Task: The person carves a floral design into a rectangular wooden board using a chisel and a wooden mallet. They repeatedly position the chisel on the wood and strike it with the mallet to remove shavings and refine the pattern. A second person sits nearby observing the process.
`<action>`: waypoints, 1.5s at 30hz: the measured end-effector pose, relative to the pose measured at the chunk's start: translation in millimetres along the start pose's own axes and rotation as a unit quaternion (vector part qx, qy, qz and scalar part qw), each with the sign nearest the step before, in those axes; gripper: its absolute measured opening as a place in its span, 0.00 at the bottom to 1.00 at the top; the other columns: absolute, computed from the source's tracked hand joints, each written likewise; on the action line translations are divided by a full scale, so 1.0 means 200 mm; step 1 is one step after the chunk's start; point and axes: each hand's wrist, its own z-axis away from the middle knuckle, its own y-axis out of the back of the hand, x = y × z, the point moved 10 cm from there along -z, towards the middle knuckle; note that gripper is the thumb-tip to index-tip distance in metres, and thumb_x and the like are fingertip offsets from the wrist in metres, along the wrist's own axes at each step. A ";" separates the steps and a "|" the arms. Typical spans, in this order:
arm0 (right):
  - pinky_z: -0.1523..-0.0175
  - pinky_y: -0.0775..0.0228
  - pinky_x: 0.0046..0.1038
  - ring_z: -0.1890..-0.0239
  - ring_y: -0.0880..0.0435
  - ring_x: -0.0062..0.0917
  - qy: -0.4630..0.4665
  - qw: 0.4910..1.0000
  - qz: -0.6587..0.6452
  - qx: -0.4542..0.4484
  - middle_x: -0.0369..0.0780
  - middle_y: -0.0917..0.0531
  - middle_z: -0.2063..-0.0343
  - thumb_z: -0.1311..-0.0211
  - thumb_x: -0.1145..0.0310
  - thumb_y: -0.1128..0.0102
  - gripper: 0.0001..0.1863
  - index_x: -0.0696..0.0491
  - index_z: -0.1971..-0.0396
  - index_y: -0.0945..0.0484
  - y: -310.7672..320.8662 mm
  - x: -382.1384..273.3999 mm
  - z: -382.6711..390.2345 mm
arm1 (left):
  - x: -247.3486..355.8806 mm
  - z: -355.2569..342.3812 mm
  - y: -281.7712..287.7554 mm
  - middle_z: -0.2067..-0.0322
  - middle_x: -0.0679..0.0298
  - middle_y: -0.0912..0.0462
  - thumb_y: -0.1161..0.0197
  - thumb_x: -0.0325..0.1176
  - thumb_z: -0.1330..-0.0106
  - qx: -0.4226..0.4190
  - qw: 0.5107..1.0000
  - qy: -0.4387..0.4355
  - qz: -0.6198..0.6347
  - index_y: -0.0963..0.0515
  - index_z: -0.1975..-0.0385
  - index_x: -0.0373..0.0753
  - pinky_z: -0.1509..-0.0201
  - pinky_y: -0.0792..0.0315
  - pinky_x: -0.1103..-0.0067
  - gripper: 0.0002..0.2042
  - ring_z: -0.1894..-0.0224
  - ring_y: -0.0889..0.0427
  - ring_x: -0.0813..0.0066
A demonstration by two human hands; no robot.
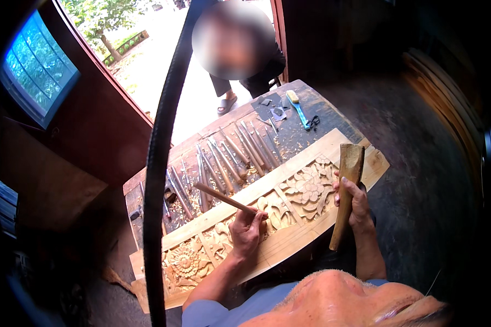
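A long wooden panel (289,246) carved with flowers and leaves lies slanted along the near side of the workbench. My left hand (245,233) rests over the middle of the carving, closed around a carving chisel (218,195) whose wooden handle points up and to the left. Its blade end is hidden by my fingers. Over the panel's right part, my right hand (359,206) grips a wooden mallet (350,169), the broad end upward and the narrow end toward me. Mallet and chisel are well apart.
Several chisels (223,166) lie in a row among wood chips behind the panel. A blue-handled brush (299,110) sits at the workbench's (324,106) far right. Across the bench a person (262,73) sits by the open doorway. A dark strap (166,125) crosses the view.
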 end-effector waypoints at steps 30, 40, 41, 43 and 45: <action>0.69 0.26 0.20 0.75 0.22 0.17 0.012 0.999 -0.015 -0.031 0.38 0.20 0.66 0.27 0.59 0.39 0.27 0.60 0.37 0.31 -0.02 -0.01 0.00 | 0.03 -0.01 -0.01 0.67 0.61 0.13 0.36 0.21 0.28 -0.001 0.999 0.010 -0.045 0.23 0.55 0.32 0.64 0.22 0.84 0.06 0.63 0.14 0.81; 0.68 0.26 0.19 0.75 0.22 0.16 0.016 0.999 -0.007 -0.027 0.37 0.19 0.66 0.27 0.59 0.40 0.26 0.60 0.37 0.31 -0.02 -0.03 0.00 | 0.04 -0.01 -0.02 0.67 0.60 0.12 0.36 0.21 0.28 -0.005 0.998 -0.020 -0.054 0.23 0.55 0.33 0.64 0.22 0.83 0.06 0.65 0.14 0.81; 0.68 0.27 0.19 0.75 0.22 0.16 0.019 0.999 -0.005 -0.030 0.37 0.19 0.66 0.27 0.59 0.40 0.26 0.60 0.37 0.30 -0.03 -0.03 0.00 | 0.04 -0.01 -0.02 0.67 0.60 0.12 0.36 0.21 0.28 -0.002 0.998 -0.024 -0.051 0.23 0.55 0.33 0.65 0.22 0.83 0.06 0.66 0.14 0.81; 0.68 0.27 0.19 0.75 0.22 0.16 0.020 1.000 0.002 -0.023 0.37 0.19 0.66 0.26 0.58 0.41 0.26 0.60 0.37 0.30 0.00 0.00 -0.03 | 0.01 -0.02 -0.01 0.67 0.61 0.11 0.36 0.22 0.28 -0.001 0.999 0.009 -0.031 0.23 0.56 0.33 0.62 0.20 0.81 0.06 0.64 0.13 0.79; 0.68 0.28 0.19 0.74 0.23 0.16 0.040 0.998 0.034 -0.018 0.37 0.19 0.66 0.26 0.58 0.42 0.27 0.60 0.37 0.31 0.06 0.04 -0.07 | 0.02 -0.01 0.01 0.68 0.62 0.11 0.35 0.23 0.29 -0.003 0.998 0.018 -0.068 0.22 0.57 0.34 0.63 0.21 0.81 0.05 0.66 0.14 0.79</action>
